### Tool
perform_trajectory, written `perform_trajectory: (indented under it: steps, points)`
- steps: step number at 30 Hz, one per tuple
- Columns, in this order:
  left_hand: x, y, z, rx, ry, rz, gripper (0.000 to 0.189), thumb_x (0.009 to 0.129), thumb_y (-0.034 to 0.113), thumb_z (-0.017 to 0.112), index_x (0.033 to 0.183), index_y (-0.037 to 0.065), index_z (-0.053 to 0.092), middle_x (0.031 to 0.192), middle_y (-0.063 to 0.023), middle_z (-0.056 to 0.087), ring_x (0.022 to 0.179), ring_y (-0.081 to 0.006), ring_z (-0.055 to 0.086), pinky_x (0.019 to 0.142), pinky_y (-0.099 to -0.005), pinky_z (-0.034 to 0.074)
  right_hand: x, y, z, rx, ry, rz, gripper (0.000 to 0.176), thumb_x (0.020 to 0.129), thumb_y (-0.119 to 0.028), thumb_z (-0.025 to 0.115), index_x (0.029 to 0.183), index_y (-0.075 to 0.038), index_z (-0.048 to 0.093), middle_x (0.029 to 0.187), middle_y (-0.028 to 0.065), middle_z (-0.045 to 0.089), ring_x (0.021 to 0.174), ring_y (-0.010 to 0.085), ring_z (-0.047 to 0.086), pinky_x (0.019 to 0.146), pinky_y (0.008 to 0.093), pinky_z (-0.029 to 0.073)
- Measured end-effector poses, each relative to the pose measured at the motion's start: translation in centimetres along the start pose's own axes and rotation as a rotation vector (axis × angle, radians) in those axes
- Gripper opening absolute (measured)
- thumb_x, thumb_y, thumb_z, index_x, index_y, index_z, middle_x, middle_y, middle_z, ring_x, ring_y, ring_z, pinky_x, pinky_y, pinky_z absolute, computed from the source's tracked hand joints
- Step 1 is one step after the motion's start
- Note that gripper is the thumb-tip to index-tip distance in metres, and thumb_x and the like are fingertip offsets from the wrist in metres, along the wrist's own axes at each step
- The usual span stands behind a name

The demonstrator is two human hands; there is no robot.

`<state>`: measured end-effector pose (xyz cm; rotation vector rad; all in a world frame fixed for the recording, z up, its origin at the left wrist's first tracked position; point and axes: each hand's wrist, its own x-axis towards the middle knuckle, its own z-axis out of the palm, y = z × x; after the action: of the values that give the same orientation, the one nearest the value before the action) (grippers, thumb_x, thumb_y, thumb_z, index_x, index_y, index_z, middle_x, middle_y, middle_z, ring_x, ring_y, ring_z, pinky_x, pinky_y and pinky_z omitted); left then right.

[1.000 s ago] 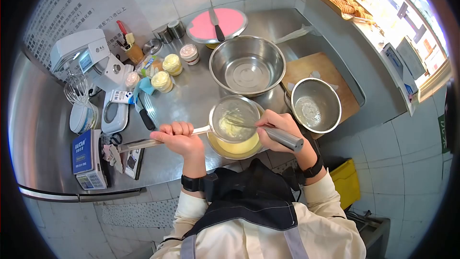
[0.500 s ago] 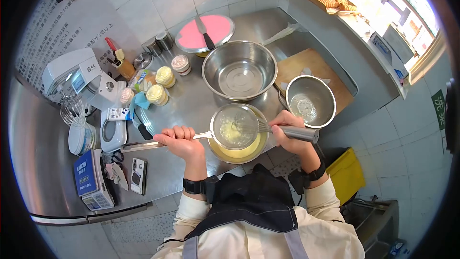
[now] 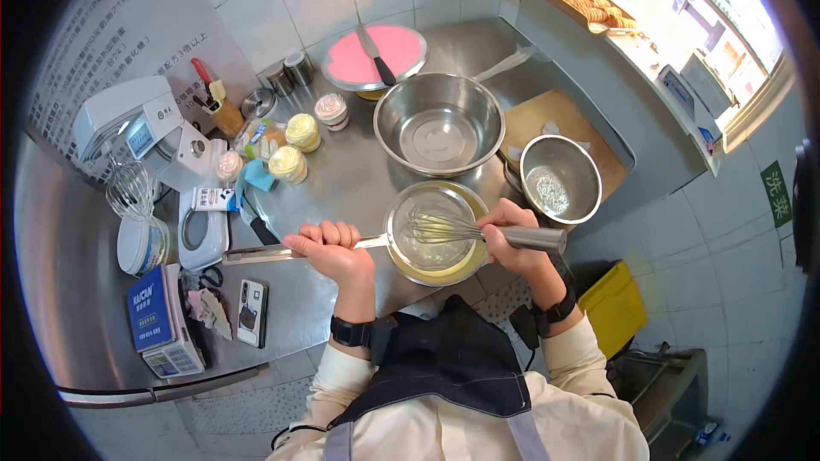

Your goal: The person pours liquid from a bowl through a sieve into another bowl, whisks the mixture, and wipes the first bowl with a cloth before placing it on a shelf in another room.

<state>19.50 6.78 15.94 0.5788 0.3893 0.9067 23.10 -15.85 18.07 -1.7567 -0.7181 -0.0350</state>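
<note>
My left hand [image 3: 333, 253] is wrapped round the long metal handle of a fine-mesh strainer [image 3: 408, 249]. The strainer lies over a metal bowl [image 3: 438, 280] that holds pale yellow liquid. In my right hand [image 3: 511, 241] is the thick steel handle of a balloon whisk [image 3: 453, 228]. Its wires point left and overlap the mesh, with a little yellow residue about them. Just behind stands a large steel bowl [image 3: 401, 154]. To the right of it a smaller steel bowl [image 3: 589, 183] has white residue at its bottom.
At the back is a pink cake turntable [image 3: 352, 55] with a spatula [image 3: 371, 43] on it. Several cream-topped cups [image 3: 301, 132] stand left of the bowls, near a stand mixer [image 3: 141, 115]. A phone [image 3: 252, 312] lies at the front left; a wooden board [image 3: 547, 111] is at the right.
The whisk has tilted, its wires now showing fully over the strainer. Less yellow mush shows in the mesh. The camera view has shifted slightly.
</note>
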Motion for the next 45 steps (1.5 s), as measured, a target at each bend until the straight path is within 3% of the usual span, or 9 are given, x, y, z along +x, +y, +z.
perform_trajectory:
  steps: [3, 6, 11, 18, 23, 27, 30, 37, 45]
  points:
    - [0.2, 0.1, -0.5, 0.021, -0.023, 0.028, 0.048, 0.084, 0.059, 0.031, 0.062, 0.017, 0.022, 0.045, 0.0049, 0.013, 0.039, -0.0078, 0.009, 0.037, -0.0244, 0.009, 0.0, -0.8, 0.5, -0.067, -0.071, -0.006, 0.007, 0.072, -0.008, 0.058, 0.074, -0.003, 0.054, 0.058, 0.0084, 0.056, 0.050, 0.0166, 0.057, 0.051, 0.0255, 0.044]
    - [0.2, 0.4, -1.0, -0.035, 0.018, 0.000, 0.048, 0.084, 0.058, 0.031, 0.062, 0.017, 0.021, 0.045, 0.0049, 0.013, 0.040, -0.0078, 0.009, 0.037, -0.0244, 0.010, -0.2, -0.9, 1.3, -0.063, 0.087, -0.111, 0.006, 0.071, -0.007, 0.058, 0.072, -0.004, 0.053, 0.054, 0.0080, 0.054, 0.047, 0.0169, 0.056, 0.049, 0.0254, 0.044]
    - [0.6, 0.8, -1.7, -0.026, 0.011, -0.006, 0.047, 0.085, 0.058, 0.031, 0.063, 0.017, 0.021, 0.046, 0.0049, 0.014, 0.040, -0.0075, 0.010, 0.038, -0.0242, 0.011, -0.9, -1.9, 2.1, -0.144, -0.052, -0.038, 0.005, 0.070, -0.006, 0.058, 0.071, -0.003, 0.054, 0.054, 0.0079, 0.054, 0.047, 0.0157, 0.056, 0.048, 0.0247, 0.044]
    - [1.2, 0.5, -1.9, -0.019, 0.025, 0.020, 0.047, 0.086, 0.056, 0.031, 0.063, 0.017, 0.022, 0.046, 0.0048, 0.014, 0.040, -0.0075, 0.011, 0.037, -0.0241, 0.011, -2.3, -0.2, 1.9, 0.087, 0.244, -0.016, 0.007, 0.073, -0.005, 0.052, 0.072, 0.001, 0.055, 0.053, 0.0037, 0.053, 0.046, 0.0077, 0.050, 0.044, 0.0207, 0.039]
    - [0.6, -0.3, -1.0, -0.008, -0.012, 0.009, 0.046, 0.086, 0.056, 0.031, 0.064, 0.017, 0.021, 0.046, 0.0045, 0.014, 0.040, -0.0077, 0.011, 0.037, -0.0243, 0.011, -1.6, -0.3, 1.0, -0.114, 0.122, -0.008, 0.009, 0.074, -0.008, 0.054, 0.073, 0.001, 0.056, 0.057, 0.0065, 0.056, 0.048, 0.0095, 0.053, 0.046, 0.0224, 0.042]
    - [0.6, -1.0, -0.4, 0.001, 0.013, 0.023, 0.047, 0.086, 0.056, 0.030, 0.064, 0.016, 0.020, 0.046, 0.0046, 0.014, 0.040, -0.0076, 0.011, 0.037, -0.0242, 0.011, -2.5, 0.6, 0.0, 0.265, 0.270, 0.165, 0.013, 0.079, -0.011, 0.050, 0.077, 0.002, 0.053, 0.056, 0.0061, 0.054, 0.042, 0.0104, 0.050, 0.041, 0.0210, 0.040]
    - [0.0, -1.5, 0.7, 0.001, -0.025, 0.045, 0.047, 0.087, 0.056, 0.028, 0.064, 0.016, 0.021, 0.046, 0.0045, 0.015, 0.040, -0.0074, 0.011, 0.038, -0.0240, 0.012, -2.4, 2.9, -1.7, 0.474, 0.406, 0.162, 0.024, 0.084, -0.025, 0.045, 0.082, -0.001, 0.048, 0.049, 0.0053, 0.044, 0.035, 0.0121, 0.042, 0.033, 0.0233, 0.035]
    - [-1.8, -3.7, 6.2, -0.050, -0.070, 0.004, 0.047, 0.089, 0.053, 0.025, 0.061, 0.015, 0.021, 0.048, 0.0043, 0.014, 0.042, -0.0087, 0.012, 0.042, -0.0244, 0.014, -2.0, 5.1, -8.2, 0.963, 0.624, 0.155, 0.026, 0.085, -0.029, 0.041, 0.083, -0.004, 0.048, 0.048, 0.0052, 0.040, 0.036, 0.0133, 0.038, 0.032, 0.0250, 0.033]
    - [-6.1, -14.7, 12.9, -0.087, -0.197, -0.083, 0.045, 0.089, 0.050, 0.028, 0.063, 0.014, 0.027, 0.053, 0.0038, 0.021, 0.048, -0.0098, 0.022, 0.049, -0.0246, 0.024, -3.8, 8.9, -19.7, 0.665, 0.796, 0.066, 0.022, 0.086, -0.026, 0.040, 0.085, -0.005, 0.045, 0.049, 0.0045, 0.041, 0.038, 0.0128, 0.040, 0.036, 0.0234, 0.035]
